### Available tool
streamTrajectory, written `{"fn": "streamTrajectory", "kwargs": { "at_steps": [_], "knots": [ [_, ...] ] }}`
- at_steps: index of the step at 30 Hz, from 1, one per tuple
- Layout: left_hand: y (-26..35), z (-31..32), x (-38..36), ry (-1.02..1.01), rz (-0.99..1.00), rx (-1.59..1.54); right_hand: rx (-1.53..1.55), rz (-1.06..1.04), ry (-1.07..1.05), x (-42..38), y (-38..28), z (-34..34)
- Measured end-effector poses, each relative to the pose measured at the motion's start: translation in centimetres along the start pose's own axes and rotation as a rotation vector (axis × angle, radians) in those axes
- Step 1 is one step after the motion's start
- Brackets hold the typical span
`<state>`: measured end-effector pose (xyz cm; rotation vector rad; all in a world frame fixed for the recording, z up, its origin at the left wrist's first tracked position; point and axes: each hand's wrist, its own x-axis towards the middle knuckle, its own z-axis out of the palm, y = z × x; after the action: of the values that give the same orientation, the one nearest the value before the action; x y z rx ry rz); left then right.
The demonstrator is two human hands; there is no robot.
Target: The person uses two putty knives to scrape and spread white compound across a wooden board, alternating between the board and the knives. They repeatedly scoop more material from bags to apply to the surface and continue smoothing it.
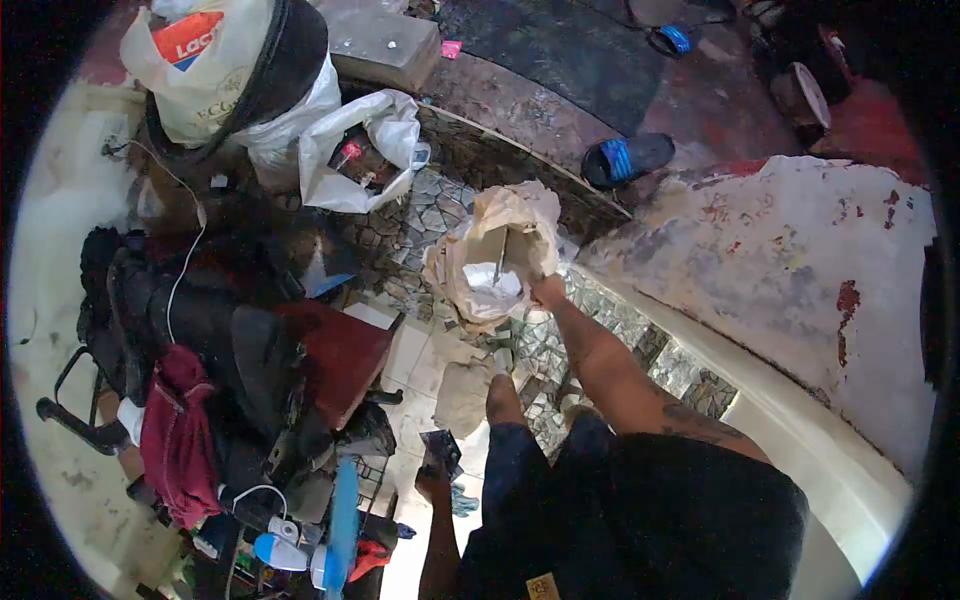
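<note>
My right hand (548,291) is closed on the rim of a wide-open, crumpled beige sack (453,262) in front of my legs. Inside the sack lies something white (492,281), and a thin stick-like thing (502,245) stands against its inner wall. Down by my side, my left hand (433,486) is closed around a dark, flat, shiny object (441,452) whose kind I cannot make out. Near my feet, a pale crumpled sack or cloth (465,395) rests on the floor.
A white sack (362,150) holding rubbish and a black bin (300,50) stand at the far left. Clothes and a dark red board (338,362) crowd the left side. A peeling low wall (760,250) runs along the right. One blue-strapped slipper (627,160) lies on the step.
</note>
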<state>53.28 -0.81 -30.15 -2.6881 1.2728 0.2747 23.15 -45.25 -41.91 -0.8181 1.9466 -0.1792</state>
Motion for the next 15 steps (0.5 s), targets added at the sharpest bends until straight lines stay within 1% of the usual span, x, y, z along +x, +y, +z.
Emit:
{"fn": "streamTrajectory", "kwargs": {
  "at_steps": [2, 3, 5, 7, 10, 11, 12, 13, 14, 15],
  "knots": [
    [1.9, -3.5, 1.3, -0.320, -0.216, -0.173, 0.069, -0.005, -0.054, -1.1, -0.8, -1.2],
    [1.8, -3.6, 1.7, -0.248, -0.172, -0.239, 0.128, -0.005, -0.072, -1.7, -1.1, -1.5],
    [-0.3, -0.9, 2.0, -0.118, -0.090, -0.357, 0.313, 0.014, -0.118, -3.8, -1.0, -1.0],
    [-1.2, 0.8, 2.9, -0.088, -0.109, -0.369, 0.549, 0.054, -0.177, -5.4, -0.8, 0.7],
    [0.1, 0.2, 2.1, -0.113, -0.204, -0.302, 0.832, 0.155, -0.300, -6.3, -0.7, 3.4],
    [-0.3, 0.1, 2.0, -0.118, -0.126, -0.163, 0.907, 0.192, -0.349, -6.0, -0.9, 4.2],
    [-0.8, 0.8, 1.9, -0.122, -0.049, -0.024, 0.971, 0.231, -0.407, -5.0, -0.8, 5.1],
    [-0.8, 0.9, 1.2, -0.142, -0.132, -0.106, 1.028, 0.251, -0.467, -3.1, -0.3, 6.4],
    [-0.8, 0.9, 0.5, -0.156, -0.218, -0.187, 1.118, 0.269, -0.579, 1.0, 1.5, 9.1],
    [-0.8, 1.0, -0.2, -0.162, -0.304, -0.265, 1.038, 0.322, -0.513, 6.4, 4.6, 13.3]
  ]
}}
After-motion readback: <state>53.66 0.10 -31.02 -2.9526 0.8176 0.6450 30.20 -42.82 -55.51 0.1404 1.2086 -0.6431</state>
